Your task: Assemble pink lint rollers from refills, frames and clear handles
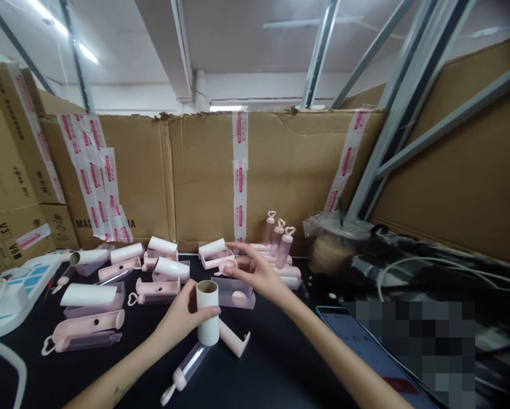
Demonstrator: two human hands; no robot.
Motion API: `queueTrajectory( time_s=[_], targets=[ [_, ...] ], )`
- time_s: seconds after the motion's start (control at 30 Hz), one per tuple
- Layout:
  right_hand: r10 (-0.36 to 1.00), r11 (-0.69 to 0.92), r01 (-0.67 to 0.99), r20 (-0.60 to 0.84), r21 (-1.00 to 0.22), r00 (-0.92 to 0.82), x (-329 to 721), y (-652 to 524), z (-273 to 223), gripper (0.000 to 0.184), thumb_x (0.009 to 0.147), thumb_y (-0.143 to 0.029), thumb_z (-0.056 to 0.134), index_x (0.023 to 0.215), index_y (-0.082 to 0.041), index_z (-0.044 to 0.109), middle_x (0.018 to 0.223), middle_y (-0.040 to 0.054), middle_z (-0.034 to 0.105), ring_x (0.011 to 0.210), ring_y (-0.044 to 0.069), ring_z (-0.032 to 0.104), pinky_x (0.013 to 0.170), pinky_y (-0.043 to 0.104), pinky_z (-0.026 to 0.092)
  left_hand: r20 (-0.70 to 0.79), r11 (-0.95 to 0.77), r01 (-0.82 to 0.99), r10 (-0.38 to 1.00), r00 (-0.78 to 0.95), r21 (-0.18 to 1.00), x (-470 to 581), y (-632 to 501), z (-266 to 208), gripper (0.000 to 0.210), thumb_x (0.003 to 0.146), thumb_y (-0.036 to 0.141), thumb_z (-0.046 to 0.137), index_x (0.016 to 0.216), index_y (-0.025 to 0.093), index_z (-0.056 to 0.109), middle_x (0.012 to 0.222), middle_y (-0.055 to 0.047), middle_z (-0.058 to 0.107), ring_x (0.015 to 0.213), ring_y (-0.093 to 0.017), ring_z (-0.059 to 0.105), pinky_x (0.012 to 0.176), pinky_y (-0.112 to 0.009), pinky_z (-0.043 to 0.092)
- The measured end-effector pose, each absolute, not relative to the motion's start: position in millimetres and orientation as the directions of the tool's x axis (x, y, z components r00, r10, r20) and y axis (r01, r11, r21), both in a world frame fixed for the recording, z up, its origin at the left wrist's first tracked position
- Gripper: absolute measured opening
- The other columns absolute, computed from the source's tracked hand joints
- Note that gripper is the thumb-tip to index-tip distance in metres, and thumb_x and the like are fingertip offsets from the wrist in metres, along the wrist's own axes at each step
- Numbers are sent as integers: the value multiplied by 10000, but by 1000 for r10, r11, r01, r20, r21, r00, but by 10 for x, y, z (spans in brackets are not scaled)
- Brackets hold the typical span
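Observation:
My left hand (190, 307) is wrapped round an upright white paper roll (207, 318) with a brown cardboard core, held above the black table. Below the roll lie a clear tube with a pale pink loop handle (179, 379) and a pink roller holder (236, 339) with a flanged end. Farther back, my right hand (252, 271) has its thumb and a finger at a round pink piece with a loop (227, 266); the index finger stretches above it. Under that hand sits a translucent lilac cover (233, 293). Just behind is a white roll (212, 248) on a pink holder.
On the left lie several white rolls (88, 294), pink heart-handled holders (158, 288) and lilac covers. Small handled tubes (284, 250) stand at the back. To the right are a lidded plastic cup (338, 247), a phone (361, 352) and cables. A power strip (28, 289) is far left.

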State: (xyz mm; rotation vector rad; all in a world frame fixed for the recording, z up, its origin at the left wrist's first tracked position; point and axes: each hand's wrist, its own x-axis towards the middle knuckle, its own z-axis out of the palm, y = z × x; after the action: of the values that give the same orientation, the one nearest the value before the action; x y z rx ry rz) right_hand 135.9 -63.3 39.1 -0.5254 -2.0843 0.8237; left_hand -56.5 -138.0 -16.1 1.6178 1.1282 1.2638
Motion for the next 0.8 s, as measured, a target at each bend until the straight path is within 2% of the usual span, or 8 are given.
queueTrajectory(
  time_s=[0.07,0.17,0.3,0.4,0.5,0.6,0.7,0.8],
  targets=[
    [623,677,-8,579,-736,-526,1264,-803,332,330,833,-358,556,1108,-176,542,1024,79,650,923,189,624,829,342,495,299,-315,216,949,103,924,-574,-1393,-155,394,648,392,690,884,190,449,843,-5,558,847,-201,538,760,-302,415],
    [542,749,19,596,-662,-592,1181,-1023,289,289,882,-337,479,1111,-204,596,1142,76,614,1067,209,558,942,384,426,333,-337,275,941,63,900,-609,-1439,-137,414,646,391,693,932,191,471,917,-32,584,911,-228,536,795,-315,408],
    [405,862,80,587,-500,-701,1196,-1161,295,339,897,-321,454,1219,-256,537,1302,51,496,1222,219,421,1031,414,322,357,-351,261,934,24,899,-638,-1462,-135,410,661,408,684,943,186,486,927,-45,600,937,-237,539,803,-312,410],
    [379,889,114,573,-444,-726,1201,-1192,259,384,901,-307,443,1281,-250,469,1353,52,431,1259,211,370,1044,410,302,352,-344,229,936,9,910,-641,-1435,-178,420,664,420,679,952,180,489,939,-54,612,954,-239,540,805,-304,412],
    [371,889,111,556,-445,-744,1177,-1198,204,421,900,-311,444,1314,-238,423,1375,61,400,1275,210,342,1053,407,281,371,-364,241,928,16,900,-648,-1405,-223,401,684,415,661,960,178,492,960,-63,616,970,-242,537,812,-307,414],
    [433,852,116,561,-511,-705,1177,-1097,248,383,919,-360,394,1271,-240,482,1370,69,411,1269,219,351,1032,407,302,382,-373,258,924,15,891,-666,-1409,-204,386,691,400,655,957,178,486,954,-63,615,946,-241,555,809,-318,422],
    [585,800,338,522,-496,-621,1240,-833,412,387,936,-388,329,1156,-213,596,1243,81,543,1188,217,451,971,370,371,344,-337,177,939,-8,925,-680,-1452,-107,393,710,416,631,980,188,458,918,-51,627,883,-231,593,765,-320,444],
    [713,698,684,293,-210,-637,1308,-525,518,279,831,-399,528,885,-200,716,972,76,676,1000,243,576,872,341,430,285,-285,40,958,-4,958,-671,-1505,-13,397,722,440,610,988,193,447,854,-34,637,836,-223,611,733,-318,459]
  ],
)
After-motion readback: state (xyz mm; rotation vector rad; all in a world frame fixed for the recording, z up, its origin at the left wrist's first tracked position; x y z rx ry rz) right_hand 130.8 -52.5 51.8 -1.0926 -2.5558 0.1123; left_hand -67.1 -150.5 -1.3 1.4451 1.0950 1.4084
